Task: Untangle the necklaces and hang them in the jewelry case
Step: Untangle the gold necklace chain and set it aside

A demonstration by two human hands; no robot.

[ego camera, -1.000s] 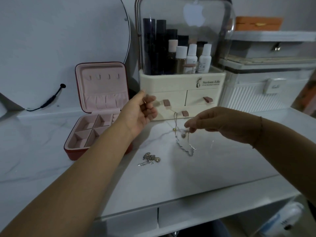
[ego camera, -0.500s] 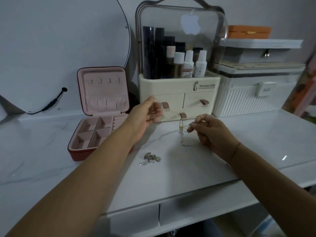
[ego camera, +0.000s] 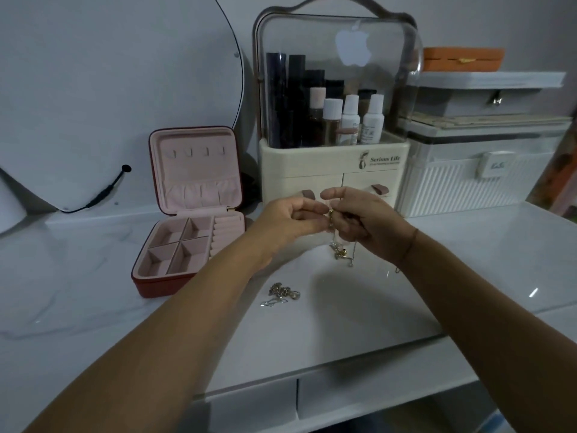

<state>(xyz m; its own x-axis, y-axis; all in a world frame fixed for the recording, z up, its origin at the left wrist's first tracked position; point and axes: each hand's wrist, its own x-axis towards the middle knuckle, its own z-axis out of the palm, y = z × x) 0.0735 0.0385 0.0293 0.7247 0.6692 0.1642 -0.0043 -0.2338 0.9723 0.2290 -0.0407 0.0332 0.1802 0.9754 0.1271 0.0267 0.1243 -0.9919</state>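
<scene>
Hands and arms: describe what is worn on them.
Both forearms are bare, without sleeves. At the wrist of the right hand sits a thin dark cord bracelet with a loose end hanging. The left hand shows no watch or bracelet.

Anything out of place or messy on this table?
Yes: a tangle of chains lies loose on the tabletop, outside the open jewelry case, whose lid hooks are bare. Left hand and right hand pinch another necklace.

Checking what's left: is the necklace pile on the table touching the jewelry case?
Apart. The head view shows bare table between the pile and the case.
</scene>
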